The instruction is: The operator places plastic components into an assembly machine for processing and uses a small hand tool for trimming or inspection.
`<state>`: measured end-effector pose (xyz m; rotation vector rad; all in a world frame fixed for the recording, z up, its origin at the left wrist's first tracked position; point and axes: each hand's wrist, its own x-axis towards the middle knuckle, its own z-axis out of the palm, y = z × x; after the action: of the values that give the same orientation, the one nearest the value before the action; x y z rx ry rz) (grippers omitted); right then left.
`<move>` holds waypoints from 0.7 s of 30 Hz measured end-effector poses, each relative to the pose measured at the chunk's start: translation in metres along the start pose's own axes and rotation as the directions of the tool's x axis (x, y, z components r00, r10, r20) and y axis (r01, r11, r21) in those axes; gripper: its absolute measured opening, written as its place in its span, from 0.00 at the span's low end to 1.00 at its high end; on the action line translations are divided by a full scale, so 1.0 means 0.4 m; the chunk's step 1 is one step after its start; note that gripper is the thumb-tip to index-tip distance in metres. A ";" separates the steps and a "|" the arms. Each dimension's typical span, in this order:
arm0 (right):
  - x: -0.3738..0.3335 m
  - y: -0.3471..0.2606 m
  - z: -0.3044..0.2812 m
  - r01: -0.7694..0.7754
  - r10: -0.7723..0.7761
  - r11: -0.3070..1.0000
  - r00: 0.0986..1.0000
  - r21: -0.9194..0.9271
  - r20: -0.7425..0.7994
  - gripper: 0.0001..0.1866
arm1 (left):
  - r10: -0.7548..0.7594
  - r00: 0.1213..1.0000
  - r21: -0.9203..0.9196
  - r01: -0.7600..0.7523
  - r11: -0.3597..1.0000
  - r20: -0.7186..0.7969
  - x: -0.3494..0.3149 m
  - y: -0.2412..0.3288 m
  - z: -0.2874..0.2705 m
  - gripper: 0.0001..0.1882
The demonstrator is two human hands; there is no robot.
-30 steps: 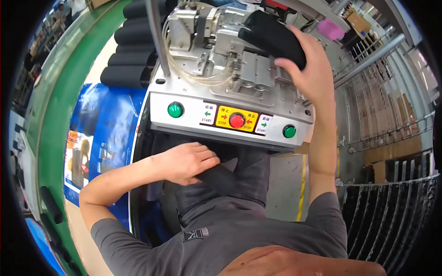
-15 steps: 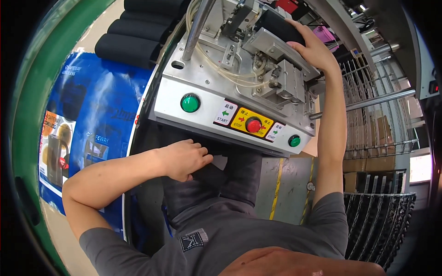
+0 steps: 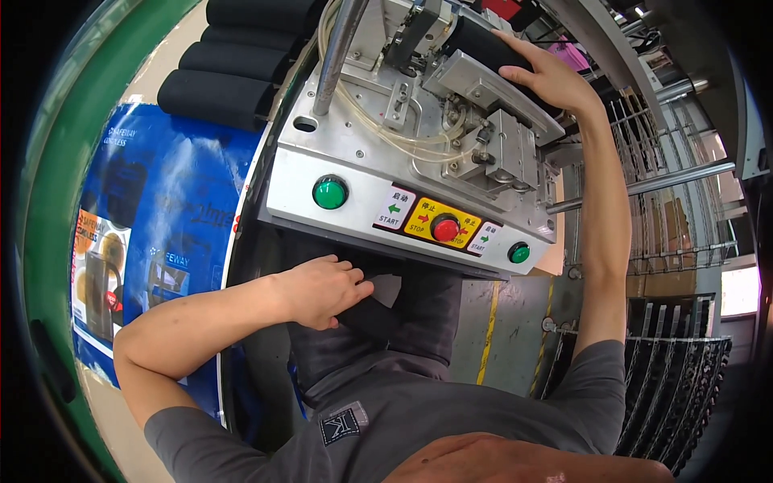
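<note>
A metal bench machine (image 3: 378, 165) stands in front of me. A black, rounded, padded-looking piece (image 3: 485, 47) lies in its upper right part, behind a metal clamp plate (image 3: 487, 84). My right hand (image 3: 560, 79) is closed around the right end of that piece, thumb on the near side and fingers over the far side. My left hand (image 3: 326, 291) is below the machine's front edge, over my lap, with its fingers curled. Beneath it is a dark object (image 3: 369, 320), with a pale grey patch beside the fingertips; its kind and how far the hand grips it are hidden.
Two green buttons (image 3: 330, 191) and a red button (image 3: 445, 228) sit on the machine's front panel. Several black rolled pieces (image 3: 213, 95) lie on the left table over a blue printed sheet (image 3: 189, 201). Metal posts and a bar (image 3: 644, 185) flank the machine; wire racks (image 3: 668, 378) stand right.
The view has shifted slightly. Both hands keep nearly the same places, the right at the black piece in the machine, the left above my lap.
</note>
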<state>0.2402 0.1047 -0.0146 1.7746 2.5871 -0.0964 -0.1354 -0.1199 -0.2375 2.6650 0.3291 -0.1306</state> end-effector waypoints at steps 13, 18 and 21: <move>0.027 -0.005 0.028 0.110 -0.107 0.992 0.993 0.054 -0.047 0.38 | 0.020 1.000 -0.036 -0.020 0.999 -0.008 0.030 -0.005 -0.028 0.33; -0.115 -0.023 0.052 0.055 -0.053 0.989 0.998 0.135 -0.020 0.40 | 0.002 1.000 -0.106 -0.005 0.994 -0.028 0.024 0.019 -0.044 0.36; -0.117 -0.025 0.049 -0.204 0.199 0.958 0.979 0.200 0.047 0.37 | -0.006 0.973 -0.196 -0.040 0.980 -0.231 0.030 0.039 -0.080 0.38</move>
<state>0.2471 0.0565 -0.0319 2.0772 2.4376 -0.3942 -0.1189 -0.1167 -0.2042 2.4846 0.3714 0.2098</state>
